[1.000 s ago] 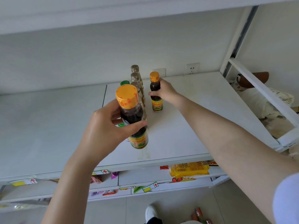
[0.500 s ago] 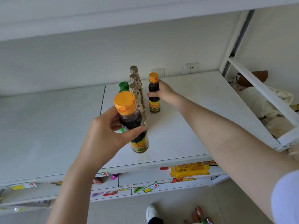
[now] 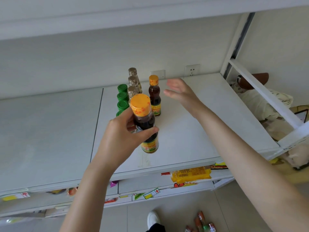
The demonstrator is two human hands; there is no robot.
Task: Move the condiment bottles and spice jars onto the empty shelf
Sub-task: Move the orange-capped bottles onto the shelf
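My left hand [image 3: 123, 131] grips a dark sauce bottle with an orange cap [image 3: 145, 121] and holds it above the white shelf [image 3: 192, 131]. A second orange-capped dark bottle [image 3: 154, 96] stands upright on the shelf farther back. My right hand [image 3: 179, 92] hovers just right of that bottle, fingers straight, not touching it. Left of the standing bottle runs a row of jars with brown patterned lids [image 3: 133, 81], and beside them a row of green-capped jars [image 3: 122, 96], partly hidden by my left hand.
A wall with power sockets [image 3: 192, 71] backs the shelf. A white frame post and rail [image 3: 260, 91] bound the right side. Lower shelves hold a yellow packet [image 3: 190, 173] and price tags. More bottles lie on the floor [image 3: 199, 223] by a white shoe [image 3: 153, 218].
My right hand has let go of the far orange-capped bottle and drawn off to the right with fingers open. My left hand has carried its bottle slightly farther over the shelf.
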